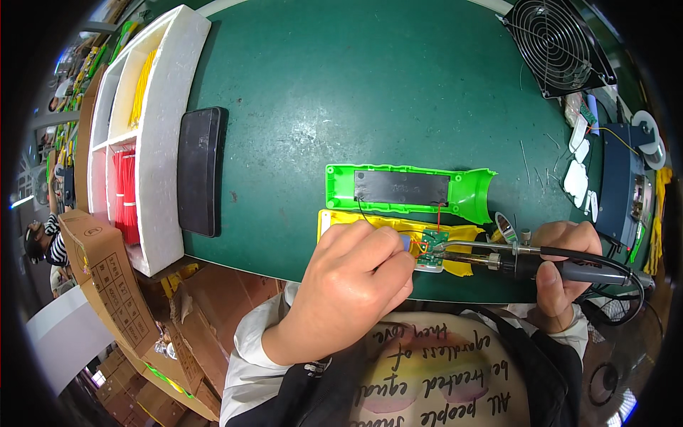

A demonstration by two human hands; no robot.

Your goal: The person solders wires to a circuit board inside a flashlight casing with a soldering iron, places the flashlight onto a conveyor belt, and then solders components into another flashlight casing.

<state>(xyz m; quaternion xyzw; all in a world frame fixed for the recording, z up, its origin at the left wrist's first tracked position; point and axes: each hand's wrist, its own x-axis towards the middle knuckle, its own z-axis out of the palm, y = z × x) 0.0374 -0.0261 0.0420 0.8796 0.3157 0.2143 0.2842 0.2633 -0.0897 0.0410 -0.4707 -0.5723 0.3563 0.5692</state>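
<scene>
My right hand (569, 235) grips a soldering iron (526, 266) with a thin metal feed tube alongside its barrel. The tip reaches a small green circuit board (431, 249), with red and yellow wires on it. My left hand (359, 274) is closed beside the board's left edge; its fingertips hide what they pinch. Next to them a bit of a blue part shows. Under board and hand lies a yellow plastic casing half (466, 232). Just beyond it is a green casing half (478, 193) holding a black battery pack (402, 188), its red and black leads running toward the board.
A white foam box (160, 142) with red and yellow wire bundles stands at left, beside a black flat case (200, 171). At right are a black fan (558, 46), a blue soldering station (620, 178), a solder reel (649, 139) and wire scraps. Cardboard boxes (107, 277) stand lower left.
</scene>
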